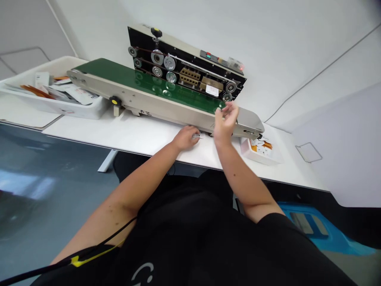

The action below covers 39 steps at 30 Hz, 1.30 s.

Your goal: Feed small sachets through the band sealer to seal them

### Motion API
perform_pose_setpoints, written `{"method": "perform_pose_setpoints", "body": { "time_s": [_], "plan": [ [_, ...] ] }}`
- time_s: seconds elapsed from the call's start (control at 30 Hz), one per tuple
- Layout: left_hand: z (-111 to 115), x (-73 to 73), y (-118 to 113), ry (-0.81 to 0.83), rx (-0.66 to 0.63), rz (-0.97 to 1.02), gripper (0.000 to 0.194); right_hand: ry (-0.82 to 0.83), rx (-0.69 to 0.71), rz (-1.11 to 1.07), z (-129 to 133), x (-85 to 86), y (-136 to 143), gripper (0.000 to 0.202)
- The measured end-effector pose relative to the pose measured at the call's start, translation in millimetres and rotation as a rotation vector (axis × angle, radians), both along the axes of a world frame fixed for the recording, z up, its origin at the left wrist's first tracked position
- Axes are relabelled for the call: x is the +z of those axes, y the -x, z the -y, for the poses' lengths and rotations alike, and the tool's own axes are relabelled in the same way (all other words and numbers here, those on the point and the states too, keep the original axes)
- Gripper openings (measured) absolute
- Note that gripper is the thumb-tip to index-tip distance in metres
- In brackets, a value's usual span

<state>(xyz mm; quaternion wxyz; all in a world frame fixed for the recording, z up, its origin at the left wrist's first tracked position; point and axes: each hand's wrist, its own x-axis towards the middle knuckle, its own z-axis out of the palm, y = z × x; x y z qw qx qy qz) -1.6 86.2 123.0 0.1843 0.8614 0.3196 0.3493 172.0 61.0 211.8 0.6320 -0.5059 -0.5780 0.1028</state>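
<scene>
My left hand (186,138) rests low over the white table, just in front of the conveyor's side. Its fingers are closed on a small whitish packet (195,136), mostly hidden by the hand. My right hand (226,122) is raised at the near edge of the green conveyor belt (184,96), toward its right end. Its fingers are loosely bent and apart, and I see nothing held in them. Behind the belt stands a band sealer (193,59) with rollers and brass blocks. A white packet (212,90) is upright at the sealer, past my right hand.
A large white bin (89,111) of white and orange packets stands at the belt's left end. To the right, a smaller white box (262,159) holds similar packets. The white table (143,137) has its front edge close to my body. A blue plastic stool (324,230) is at lower right.
</scene>
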Motion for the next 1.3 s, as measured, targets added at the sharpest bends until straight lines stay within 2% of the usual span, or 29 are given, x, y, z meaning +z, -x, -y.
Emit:
{"method": "perform_pose_setpoints", "body": {
  "time_s": [0.07,0.13,0.2,0.27,0.33,0.4,0.47,0.53,0.6,0.7,0.83,0.93,1.1,1.3],
  "plan": [
    [2.8,0.0,-3.9,-0.029,0.0,-0.131,0.037,0.023,0.06,0.034,36.9,-34.5,17.5,0.038],
    [6.1,1.0,-7.1,-0.002,0.02,-0.24,0.046,0.186,0.16,0.087,62.7,-64.6,25.8,0.029],
    [7.7,1.5,-8.9,0.04,0.044,-0.294,0.054,0.318,0.172,0.056,74.5,-84.4,23.3,0.02],
    [6.4,0.2,-9.3,0.096,0.052,-0.281,0.061,0.385,0.141,-0.061,75.3,-93.8,13.8,0.017],
    [3.0,-2.6,-8.5,0.166,0.039,-0.209,0.062,0.402,0.123,-0.219,70.8,-96.4,3.6,0.016],
    [-0.5,-5.0,-6.8,0.23,-0.005,-0.098,0.052,0.374,0.094,-0.326,65.8,-96.5,-3.3,0.02],
    [-2.9,-5.4,-4.6,0.286,-0.071,0.035,0.036,0.312,0.029,-0.313,62.4,-96.6,-5.9,0.029],
    [-3.9,-3.3,-2.2,0.352,-0.124,0.177,0.024,0.267,-0.02,-0.208,60.8,-97.3,-5.2,0.041],
    [-4.0,0.7,0.2,0.427,-0.134,0.299,0.025,0.281,0.011,-0.124,60.0,-98.1,-2.8,0.046],
    [-3.3,7.1,3.1,0.558,-0.123,0.425,0.025,0.37,0.141,-0.197,59.3,-98.6,0.8,0.032],
    [-1.9,12.2,4.9,0.727,-0.164,0.479,0.031,0.41,0.236,-0.436,59.4,-97.3,0.6,0.028],
    [-0.6,13.8,5.4,0.739,-0.19,0.454,0.032,0.393,0.266,-0.55,59.4,-96.0,-3.6,0.03],
    [-0.6,15.8,4.5,0.745,-0.178,0.472,0.031,0.366,0.274,-0.598,59.0,-95.3,-9.0,0.031],
    [-4.9,15.8,3.2,0.818,-0.152,0.508,0.034,0.307,0.204,-0.656,62.1,-90.9,-10.7,0.026]
  ]
}}
